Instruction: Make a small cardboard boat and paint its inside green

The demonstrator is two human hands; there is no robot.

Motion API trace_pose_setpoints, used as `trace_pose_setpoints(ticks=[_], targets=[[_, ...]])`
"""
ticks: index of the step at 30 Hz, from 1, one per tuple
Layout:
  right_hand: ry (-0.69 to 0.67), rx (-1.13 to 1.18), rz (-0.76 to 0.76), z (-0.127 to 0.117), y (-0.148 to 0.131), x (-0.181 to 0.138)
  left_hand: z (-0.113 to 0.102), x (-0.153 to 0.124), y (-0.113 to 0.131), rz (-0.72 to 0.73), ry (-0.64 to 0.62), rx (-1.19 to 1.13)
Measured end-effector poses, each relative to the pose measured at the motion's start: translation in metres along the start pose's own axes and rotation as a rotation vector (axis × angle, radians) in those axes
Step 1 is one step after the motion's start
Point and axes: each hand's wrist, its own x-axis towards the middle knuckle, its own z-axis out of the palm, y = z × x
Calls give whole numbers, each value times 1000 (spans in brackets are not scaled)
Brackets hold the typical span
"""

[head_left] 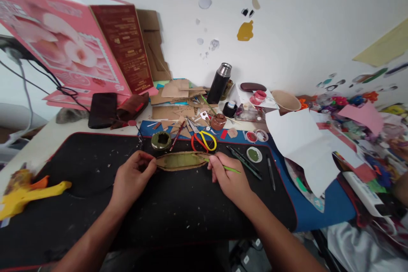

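A long cardboard boat shape (181,160), painted green inside with brown edges, lies level above the black mat. My left hand (135,174) pinches its left tip between thumb and fingers. In my right hand (229,176) is a thin green paintbrush (232,170), its tip at the boat's right end. Just behind the boat stands an open jar of dark green paint (161,140). Scissors with red and yellow handles (204,141) lie behind it too, near an open jar of brown paint (218,121).
Right of my right hand lie dark pens (245,162) and a lid with green paint (254,154). Cardboard scraps (172,112) and a black thermos (219,83) stand at the back. A yellow glue gun (35,195) is at left, white paper (302,144) at right.
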Motion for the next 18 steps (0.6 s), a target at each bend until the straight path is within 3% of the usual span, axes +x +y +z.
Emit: trace_pose_setpoints(ticks=[6,14,18], targets=[[-110,-30,-93,18,-12,10,-1,-1,2,4,15,-18],[-23,156,184,-19,11,0,0,-1,-1,13,21,-11],[-46,218,199,-6,6,3,0,-3,3,52,65,37]])
